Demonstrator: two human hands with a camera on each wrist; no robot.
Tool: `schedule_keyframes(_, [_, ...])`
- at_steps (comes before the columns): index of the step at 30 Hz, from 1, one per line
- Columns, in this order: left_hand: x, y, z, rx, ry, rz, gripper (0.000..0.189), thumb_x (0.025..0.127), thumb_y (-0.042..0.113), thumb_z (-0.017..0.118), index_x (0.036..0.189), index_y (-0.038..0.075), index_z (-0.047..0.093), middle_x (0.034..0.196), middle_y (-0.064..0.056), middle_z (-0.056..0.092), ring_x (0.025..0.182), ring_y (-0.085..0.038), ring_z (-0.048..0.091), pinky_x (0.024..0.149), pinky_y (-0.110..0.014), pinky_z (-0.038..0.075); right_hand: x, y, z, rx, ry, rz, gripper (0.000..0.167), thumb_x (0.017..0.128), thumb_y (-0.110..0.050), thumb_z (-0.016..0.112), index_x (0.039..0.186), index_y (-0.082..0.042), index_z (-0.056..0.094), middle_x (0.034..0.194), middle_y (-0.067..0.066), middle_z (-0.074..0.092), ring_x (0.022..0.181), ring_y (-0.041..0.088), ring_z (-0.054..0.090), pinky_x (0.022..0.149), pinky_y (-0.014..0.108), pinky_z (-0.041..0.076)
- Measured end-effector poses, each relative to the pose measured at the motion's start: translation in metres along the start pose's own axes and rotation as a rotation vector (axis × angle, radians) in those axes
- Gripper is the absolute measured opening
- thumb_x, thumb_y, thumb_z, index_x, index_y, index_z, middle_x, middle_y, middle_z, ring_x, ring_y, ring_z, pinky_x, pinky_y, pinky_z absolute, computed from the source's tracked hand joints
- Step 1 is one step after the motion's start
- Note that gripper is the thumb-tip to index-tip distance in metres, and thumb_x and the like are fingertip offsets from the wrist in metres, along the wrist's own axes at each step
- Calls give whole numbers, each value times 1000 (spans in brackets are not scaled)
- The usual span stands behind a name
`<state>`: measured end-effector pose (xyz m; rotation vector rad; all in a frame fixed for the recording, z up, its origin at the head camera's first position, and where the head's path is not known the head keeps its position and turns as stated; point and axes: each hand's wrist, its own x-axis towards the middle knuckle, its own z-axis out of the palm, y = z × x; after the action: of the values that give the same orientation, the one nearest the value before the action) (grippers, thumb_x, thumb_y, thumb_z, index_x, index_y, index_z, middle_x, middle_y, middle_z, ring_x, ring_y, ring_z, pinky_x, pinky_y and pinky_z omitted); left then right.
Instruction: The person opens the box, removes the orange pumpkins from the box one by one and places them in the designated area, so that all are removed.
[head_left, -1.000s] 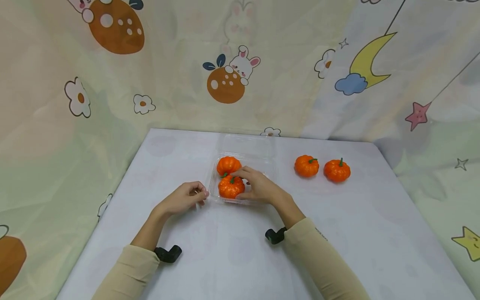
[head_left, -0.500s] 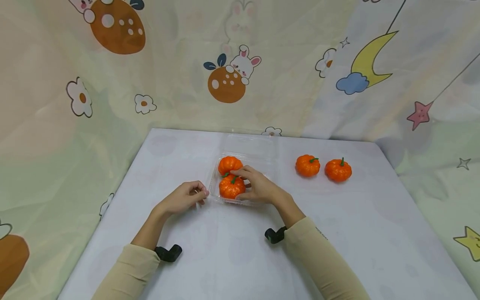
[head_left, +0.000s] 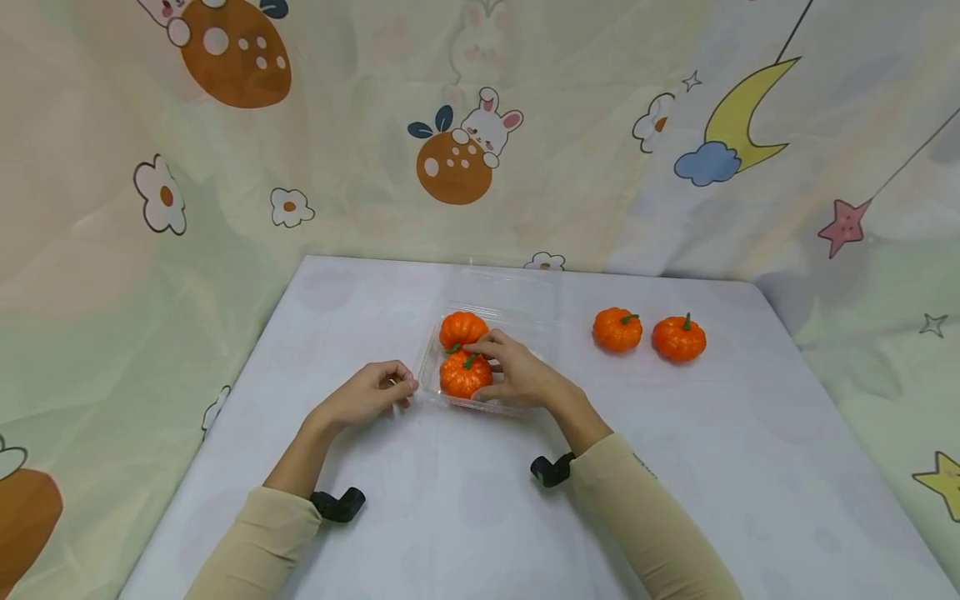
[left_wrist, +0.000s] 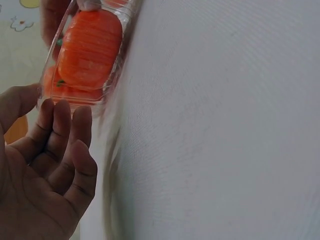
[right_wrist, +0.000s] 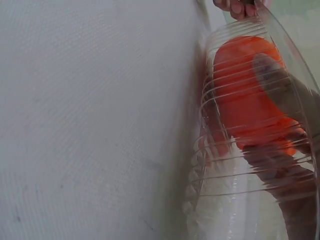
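Observation:
A clear plastic clamshell container (head_left: 429,377) lies on the table with its lid (head_left: 506,287) folded back. Two orange toy pumpkins with green stems sit along its left side: a rear pumpkin (head_left: 462,329) and a front pumpkin (head_left: 465,377). My right hand (head_left: 517,371) reaches into the container and grips the front pumpkin; through the ribbed wall, the right wrist view shows the thumb against this pumpkin (right_wrist: 240,95). At the container's left front corner, my left hand (head_left: 367,396) pinches the rim between thumb and fingertips, as the left wrist view shows.
Two more toy pumpkins stand on the table to the right of the container, one pumpkin (head_left: 617,330) beside another pumpkin (head_left: 678,339). The white tabletop (head_left: 480,508) ends at the back against a printed cloth (head_left: 360,150).
Both hands stay in nearly the same place, and the pumpkins keep their spots. The folded-back lid has shifted slightly to the right.

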<state>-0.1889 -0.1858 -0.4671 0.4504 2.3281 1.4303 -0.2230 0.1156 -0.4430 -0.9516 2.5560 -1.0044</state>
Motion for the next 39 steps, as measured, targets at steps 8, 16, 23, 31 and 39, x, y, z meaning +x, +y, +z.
schedule_keyframes(8, [1, 1, 0, 8, 10, -22, 25, 104, 26, 62, 106, 2, 65, 93, -11, 68, 77, -26, 63, 67, -33, 53, -2, 0, -2, -41, 15, -5, 73, 81, -23, 90, 145, -13, 57, 140, 4, 51, 131, 24, 52, 104, 37, 52])
schedule_keyframes(16, [-1, 0, 1, 9, 8, -13, 29, 104, 27, 62, 107, -2, 64, 94, -17, 68, 77, -28, 62, 66, -33, 52, -6, 0, -7, -44, 12, 8, 71, 81, -26, 90, 144, -13, 59, 138, 3, 53, 129, 23, 54, 103, 37, 52])
schedule_keyframes(23, [-1, 1, 2, 1, 15, -11, 27, 104, 26, 63, 107, -1, 64, 92, -16, 68, 75, -28, 63, 66, -33, 53, -13, 2, -14, 5, 39, -1, 70, 79, -27, 92, 141, -13, 61, 138, 0, 53, 129, 22, 53, 104, 38, 51])
schedule_keyframes(31, [-1, 0, 2, 3, 9, -7, 28, 104, 25, 62, 106, -2, 64, 92, -17, 68, 76, -29, 62, 66, -33, 52, -19, 7, -22, 15, 72, -72, 68, 79, -27, 92, 137, -10, 62, 137, 1, 54, 129, 20, 54, 102, 36, 53])
schedule_keyframes(39, [-1, 2, 2, -1, 10, -16, 27, 104, 26, 62, 106, -1, 64, 92, -16, 68, 76, -28, 62, 66, -33, 52, -28, 10, -33, 8, 109, -118, 67, 80, -26, 91, 139, -11, 61, 138, 3, 53, 129, 23, 55, 101, 38, 54])
